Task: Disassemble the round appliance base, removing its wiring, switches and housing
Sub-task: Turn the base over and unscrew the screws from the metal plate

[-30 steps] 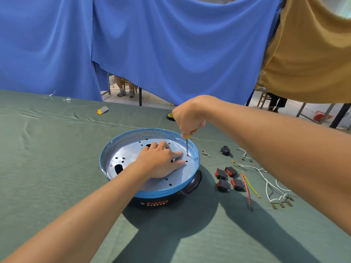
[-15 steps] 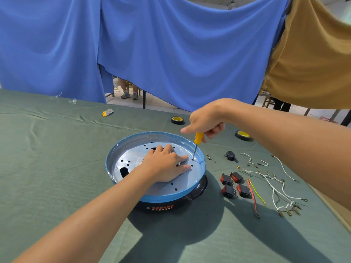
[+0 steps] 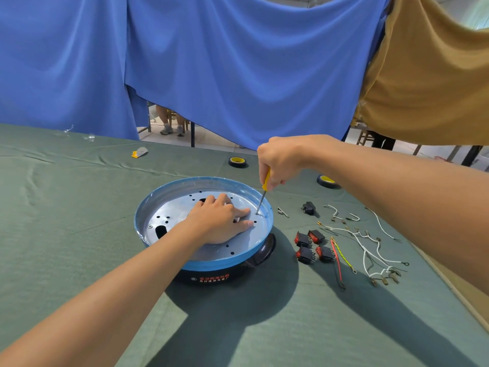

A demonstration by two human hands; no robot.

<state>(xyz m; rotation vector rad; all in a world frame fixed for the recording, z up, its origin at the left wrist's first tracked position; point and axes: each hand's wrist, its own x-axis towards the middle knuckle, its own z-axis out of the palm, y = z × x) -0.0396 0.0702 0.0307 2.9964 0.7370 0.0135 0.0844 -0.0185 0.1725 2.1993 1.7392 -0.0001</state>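
The round appliance base (image 3: pixel 169 197) has a blue rim, a silver perforated plate inside and a black lower housing; it sits mid-table. My left hand (image 3: pixel 221 221) lies flat on the plate, fingers spread, pressing it down. My right hand (image 3: pixel 280 160) grips a yellow-handled screwdriver (image 3: pixel 263 193) from above. Its tilted tip touches the plate near the right rim, just beyond my left fingertips. Several red-and-black rocker switches (image 3: pixel 312 246) and loose white, red and yellow wires (image 3: pixel 370 250) lie to the right of the base.
Two tape rolls (image 3: pixel 237 162) (image 3: pixel 326 181) lie behind the base. A small black part (image 3: pixel 308 208) and a metal clip (image 3: pixel 282 211) sit right of the rim. A yellow-grey item (image 3: pixel 139 152) lies far left. Blue and tan curtains hang behind; the table's right edge runs close to the wires.
My right hand shifted its grip on the screwdriver, which went from upright to tilted with its tip still at the plate near the right rim. My left hand stayed pressed on the plate.
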